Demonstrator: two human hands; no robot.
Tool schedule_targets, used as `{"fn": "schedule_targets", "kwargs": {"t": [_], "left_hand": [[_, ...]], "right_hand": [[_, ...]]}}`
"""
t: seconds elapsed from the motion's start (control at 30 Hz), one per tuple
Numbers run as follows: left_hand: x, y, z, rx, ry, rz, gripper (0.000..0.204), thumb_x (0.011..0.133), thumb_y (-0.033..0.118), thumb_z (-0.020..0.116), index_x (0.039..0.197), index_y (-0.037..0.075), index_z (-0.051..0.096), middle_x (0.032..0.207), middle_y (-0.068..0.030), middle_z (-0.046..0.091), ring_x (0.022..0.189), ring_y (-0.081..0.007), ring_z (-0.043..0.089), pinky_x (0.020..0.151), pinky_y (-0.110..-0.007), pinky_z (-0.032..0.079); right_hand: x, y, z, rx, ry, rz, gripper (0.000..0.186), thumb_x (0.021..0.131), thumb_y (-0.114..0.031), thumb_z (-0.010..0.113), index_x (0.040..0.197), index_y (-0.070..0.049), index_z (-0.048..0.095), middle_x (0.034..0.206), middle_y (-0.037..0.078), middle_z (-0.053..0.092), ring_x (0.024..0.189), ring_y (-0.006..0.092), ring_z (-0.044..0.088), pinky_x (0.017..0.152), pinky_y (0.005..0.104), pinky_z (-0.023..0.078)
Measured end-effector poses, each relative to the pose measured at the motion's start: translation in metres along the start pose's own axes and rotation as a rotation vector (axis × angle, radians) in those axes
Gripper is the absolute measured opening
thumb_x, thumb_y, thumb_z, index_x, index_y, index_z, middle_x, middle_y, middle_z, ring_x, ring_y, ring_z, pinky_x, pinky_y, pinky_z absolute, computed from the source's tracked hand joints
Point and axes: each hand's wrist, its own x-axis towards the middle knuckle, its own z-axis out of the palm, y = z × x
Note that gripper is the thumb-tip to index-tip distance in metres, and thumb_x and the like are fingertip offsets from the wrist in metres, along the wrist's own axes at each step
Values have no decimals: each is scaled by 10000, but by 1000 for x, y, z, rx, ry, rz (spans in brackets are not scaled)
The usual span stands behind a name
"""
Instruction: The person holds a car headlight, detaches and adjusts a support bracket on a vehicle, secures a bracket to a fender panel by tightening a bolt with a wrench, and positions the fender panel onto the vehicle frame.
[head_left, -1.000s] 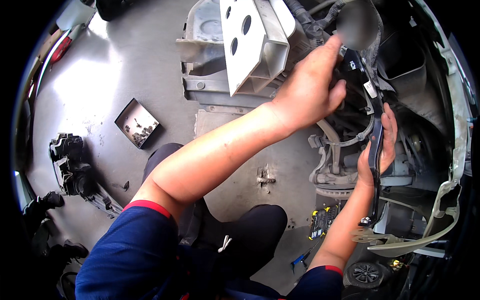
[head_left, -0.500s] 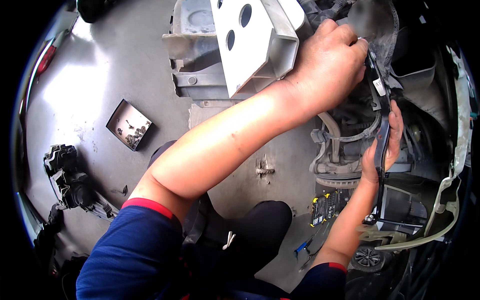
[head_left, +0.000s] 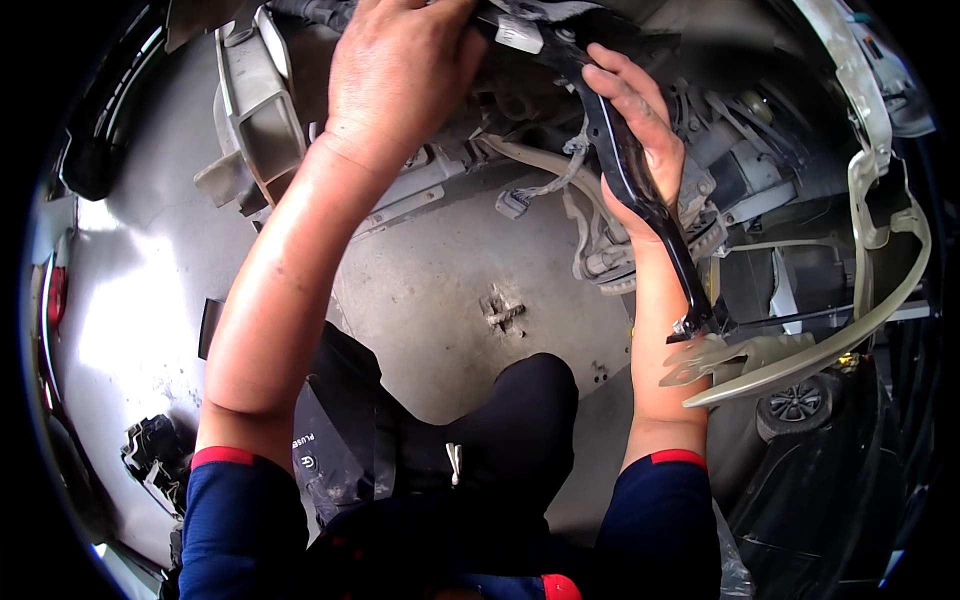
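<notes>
1. Along the upper right of the view, slanting down from near the top edge to the right forearm (head_left: 670, 340): a long black bar (head_left: 620, 165), its lower part passing in front of the right wrist.
2. Surface of the bar: dark and glossy, with pale streaks of reflected light along its length.
3. Form of the bar: broader above, bent partway down, then narrower; a small metallic piece (head_left: 688, 326) sits at its lower end.
4. White label (head_left: 518, 35), with dark print, near the upper end of the bar.
5. Right hand (head_left: 655, 140): partly open, palm behind the bar, fingers gently curved along its right side and not wrapped around it.
6. Left hand (head_left: 395, 75): at the top edge, left of the label; its fingertips are out of sight, so its grip cannot be told.
7. Pale curved strip (head_left: 800, 368), right of the bar's lower end.
</notes>
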Motion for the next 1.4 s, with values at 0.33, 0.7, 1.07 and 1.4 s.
{"fn": "schedule_targets", "kwargs": {"t": [0.33, 0.7, 1.07, 1.4], "left_hand": [[4, 3, 15, 253, 45, 139, 299, 742, 78, 668, 1029, 5, 626, 1069, -191, 591, 1011, -389, 538, 917, -473, 472], [25, 15, -27, 353, -214, 144, 295, 859, 242, 677, 1096, 67, 699, 1092, -175, 654, 1067, -393, 609, 905, -486, 516], [24, 29, -12, 408, -263, 118, 289, 842, 208, 682, 1089, 57, 683, 1103, -192, 633, 1072, -408, 593, 915, -488, 506], [7, 21, -13, 424, -284, 120, 270, 828, 187, 684, 1059, 48, 670, 1091, -195, 626, 1063, -411, 587, 908, -491, 504]], "right_hand": [[-8, 17, 9, 142, 108, -79, 407, 910, 88, 637, 1299, -19, 689, 1433, 139, 567, 1265, 224, 593, 1066, 298, 449], [-30, -16, -25, 40, 115, 25, 401, 882, 33, 657, 1274, -40, 700, 1369, 113, 611, 1238, 229, 614, 1042, 295, 469], [-5, -8, -2, 18, 169, 55, 406, 828, -21, 698, 1233, -49, 713, 1290, 110, 672, 1196, 255, 654, 1016, 311, 503], [-3, 4, 17, -33, 292, -33, 559, 797, -8, 657, 1346, -114, 660, 1383, 72, 656, 1260, 276, 633, 1071, 353, 505]]}}
